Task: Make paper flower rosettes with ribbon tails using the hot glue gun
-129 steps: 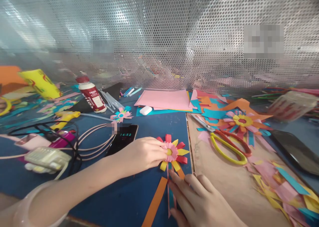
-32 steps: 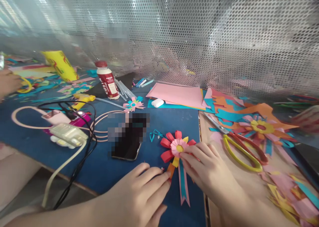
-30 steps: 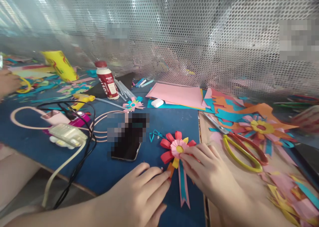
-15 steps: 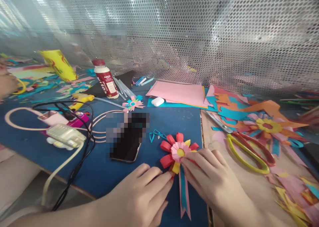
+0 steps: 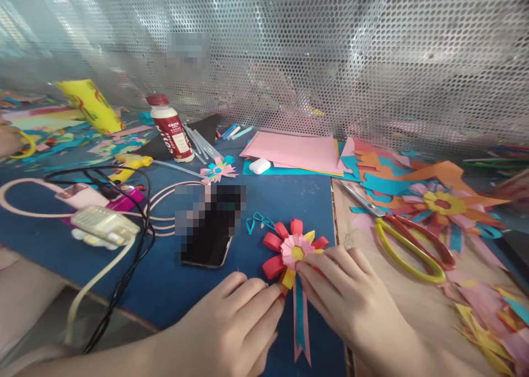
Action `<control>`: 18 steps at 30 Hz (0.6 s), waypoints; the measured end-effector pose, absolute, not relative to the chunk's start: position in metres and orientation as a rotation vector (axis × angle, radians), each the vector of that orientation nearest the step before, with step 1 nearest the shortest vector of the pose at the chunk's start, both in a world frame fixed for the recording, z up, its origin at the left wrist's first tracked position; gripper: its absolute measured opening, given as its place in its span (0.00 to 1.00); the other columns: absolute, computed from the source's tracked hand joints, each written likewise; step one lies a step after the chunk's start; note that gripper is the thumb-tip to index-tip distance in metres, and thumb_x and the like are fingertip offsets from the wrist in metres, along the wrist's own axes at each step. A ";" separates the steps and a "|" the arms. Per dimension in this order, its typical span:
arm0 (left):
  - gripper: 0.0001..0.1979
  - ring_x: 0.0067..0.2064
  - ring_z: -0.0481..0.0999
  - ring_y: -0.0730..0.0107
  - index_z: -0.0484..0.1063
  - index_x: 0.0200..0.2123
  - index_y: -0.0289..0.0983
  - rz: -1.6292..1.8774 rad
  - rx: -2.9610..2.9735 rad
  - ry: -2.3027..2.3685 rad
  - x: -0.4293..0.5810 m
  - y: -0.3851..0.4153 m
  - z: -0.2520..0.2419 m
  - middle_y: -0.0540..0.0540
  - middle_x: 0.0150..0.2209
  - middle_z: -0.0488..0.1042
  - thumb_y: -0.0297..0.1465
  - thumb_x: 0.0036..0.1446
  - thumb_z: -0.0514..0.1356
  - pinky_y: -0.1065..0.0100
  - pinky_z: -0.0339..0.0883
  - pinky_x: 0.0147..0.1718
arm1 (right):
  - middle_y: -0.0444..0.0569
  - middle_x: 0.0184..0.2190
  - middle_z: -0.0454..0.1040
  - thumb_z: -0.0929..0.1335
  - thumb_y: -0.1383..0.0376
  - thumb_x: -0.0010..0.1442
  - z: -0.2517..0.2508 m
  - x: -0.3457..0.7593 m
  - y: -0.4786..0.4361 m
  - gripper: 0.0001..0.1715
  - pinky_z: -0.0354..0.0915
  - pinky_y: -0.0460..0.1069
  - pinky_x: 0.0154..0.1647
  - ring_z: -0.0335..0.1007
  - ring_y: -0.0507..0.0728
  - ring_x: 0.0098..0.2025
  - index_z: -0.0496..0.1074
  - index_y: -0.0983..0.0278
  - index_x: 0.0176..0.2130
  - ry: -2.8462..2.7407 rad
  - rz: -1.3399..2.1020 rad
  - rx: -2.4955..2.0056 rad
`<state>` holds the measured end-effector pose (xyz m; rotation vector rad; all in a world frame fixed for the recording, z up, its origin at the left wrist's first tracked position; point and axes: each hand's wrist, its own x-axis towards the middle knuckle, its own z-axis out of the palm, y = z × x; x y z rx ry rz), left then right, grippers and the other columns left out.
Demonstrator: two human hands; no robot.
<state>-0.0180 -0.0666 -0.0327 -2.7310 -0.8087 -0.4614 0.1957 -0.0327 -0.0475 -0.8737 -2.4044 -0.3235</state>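
A paper flower [image 5: 290,249] with red loops, yellow petals and a pink-and-yellow centre lies low over the blue tabletop, between my two hands. My left hand [image 5: 243,316] pinches its lower left edge, by a yellow petal; the fingertips are partly hidden. On the other side, my right hand [image 5: 351,294] has its fingers closed on the flower's right edge, beside the centre. From the flower a pink-and-blue paper ribbon tail [image 5: 301,327] hangs toward me. Small blue paper loops [image 5: 259,220] lie just behind the flower.
Scissors [image 5: 407,242] lie open at right, near another paper flower [image 5: 444,203] and scraps. A phone [image 5: 210,233], tangled cables, a power strip [image 5: 128,199] and a yellow glue gun [image 5: 130,166] are at left. Behind stand a bottle [image 5: 171,132] and pink sheets [image 5: 295,150]. Another person's hand [image 5: 9,139] shows far left.
The whole view has shifted slightly. The ribbon tail's lower end sits a little farther left. Both hands keep their hold on the flower.
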 end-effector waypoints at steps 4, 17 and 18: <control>0.12 0.39 0.71 0.63 0.72 0.43 0.34 -0.472 -2.749 -0.805 -0.019 -0.066 -0.035 0.44 0.43 0.75 0.28 0.59 0.52 0.61 0.63 0.37 | 0.52 0.33 0.74 0.63 0.73 0.59 -0.046 0.195 -0.033 0.09 0.56 0.53 0.33 0.63 0.59 0.35 0.73 0.70 0.35 -2.413 -0.328 -0.874; 0.12 0.38 0.71 0.63 0.72 0.41 0.33 -0.541 -2.771 -0.788 -0.021 -0.066 -0.036 0.44 0.40 0.75 0.27 0.60 0.51 0.61 0.62 0.37 | 0.51 0.32 0.73 0.62 0.73 0.59 -0.047 0.195 -0.034 0.11 0.56 0.53 0.33 0.63 0.59 0.35 0.74 0.69 0.36 -2.443 -0.343 -0.882; 0.12 0.38 0.71 0.63 0.72 0.41 0.33 -0.542 -2.768 -0.786 -0.022 -0.066 -0.037 0.43 0.40 0.75 0.27 0.59 0.51 0.61 0.62 0.37 | 0.51 0.32 0.73 0.62 0.73 0.60 -0.047 0.195 -0.034 0.10 0.56 0.53 0.33 0.63 0.59 0.35 0.74 0.69 0.36 -2.445 -0.343 -0.883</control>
